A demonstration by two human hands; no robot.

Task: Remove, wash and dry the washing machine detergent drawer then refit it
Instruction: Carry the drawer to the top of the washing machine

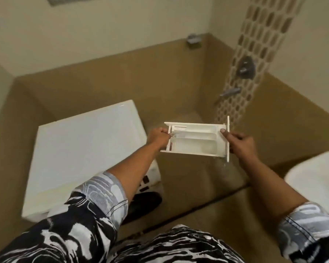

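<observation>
Both grips — left hand [159, 138], right hand [239, 144] — clamp the white, compartmented plastic drawer [196, 144].

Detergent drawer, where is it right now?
In the head view the detergent drawer is held in mid-air between the left hand and right hand, just right of the washing machine and lower in the picture than the wall tap.

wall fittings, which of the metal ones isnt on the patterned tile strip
The boxy fitting high up near the back corner, mounted on plain wall. The round valve and the spout below it both sit on the patterned strip.
</observation>
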